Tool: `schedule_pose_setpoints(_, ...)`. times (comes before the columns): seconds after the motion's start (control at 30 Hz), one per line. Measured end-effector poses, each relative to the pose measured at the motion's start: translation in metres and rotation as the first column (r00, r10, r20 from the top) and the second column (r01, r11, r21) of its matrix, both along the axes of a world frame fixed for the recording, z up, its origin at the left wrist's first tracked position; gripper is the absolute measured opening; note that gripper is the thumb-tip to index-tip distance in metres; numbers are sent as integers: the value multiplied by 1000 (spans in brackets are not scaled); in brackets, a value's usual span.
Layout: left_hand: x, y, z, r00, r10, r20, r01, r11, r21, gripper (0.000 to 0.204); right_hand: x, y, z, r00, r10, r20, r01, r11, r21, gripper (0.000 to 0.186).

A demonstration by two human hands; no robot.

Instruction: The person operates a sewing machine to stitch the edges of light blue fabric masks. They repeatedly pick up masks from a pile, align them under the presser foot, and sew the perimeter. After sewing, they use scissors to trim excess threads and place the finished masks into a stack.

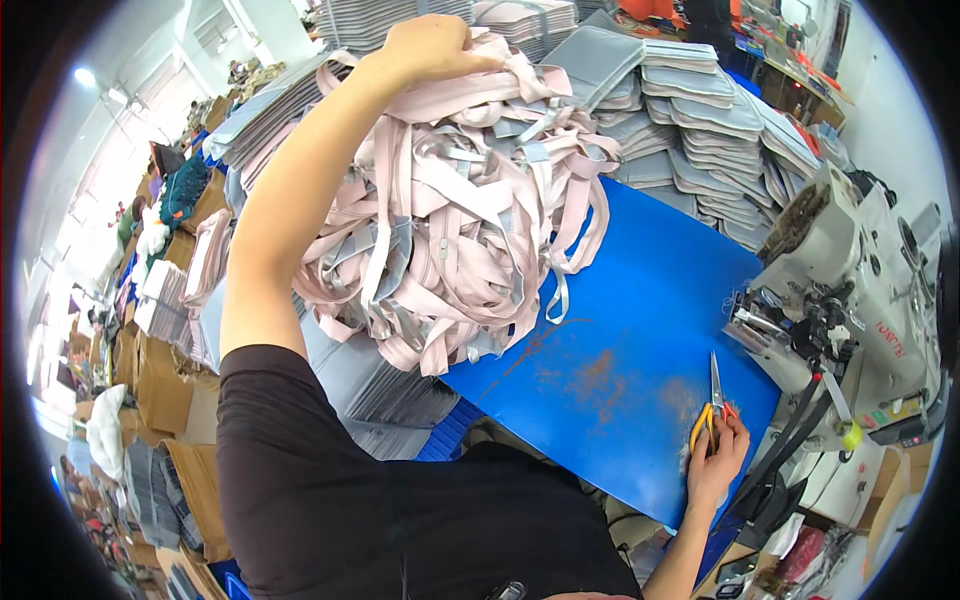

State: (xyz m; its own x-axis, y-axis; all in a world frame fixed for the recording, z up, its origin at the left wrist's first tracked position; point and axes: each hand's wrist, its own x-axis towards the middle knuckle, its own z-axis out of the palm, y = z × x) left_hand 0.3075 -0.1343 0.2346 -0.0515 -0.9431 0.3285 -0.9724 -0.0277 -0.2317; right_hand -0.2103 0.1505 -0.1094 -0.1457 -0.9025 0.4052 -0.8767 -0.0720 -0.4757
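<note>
A large tangled heap of pale pink straps (440, 240), with bits of grey among them, covers the left part of the blue tabletop (650, 280). My left hand (428, 48) reaches to the far edge of the heap, its fingers curled around some pink strap. Low on the right of the table, my right hand (715, 455) grips a pair of scissors (716, 385) with yellow and red handles, the blades pointing away from me.
A pale sewing machine (850, 290) stands at the right of the table. Behind the straps are several stacks of grey padded panels (690, 110). Grey stacked sheets (385, 395) lie left of the table, and cardboard boxes (160, 385) fill the far left.
</note>
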Motion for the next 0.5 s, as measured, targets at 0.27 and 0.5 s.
schedule_pose_setpoints(0.27,75,-41,39,975,-104,-198,104,995,-10,41,-4,0,-3,1000,-9,21,9,1000,-1,31)
schedule_pose_setpoints(0.5,196,-20,124,911,-37,-411,-111,938,-329,26,-6,1,-9,1000,14,26,-14,1000,-10,30)
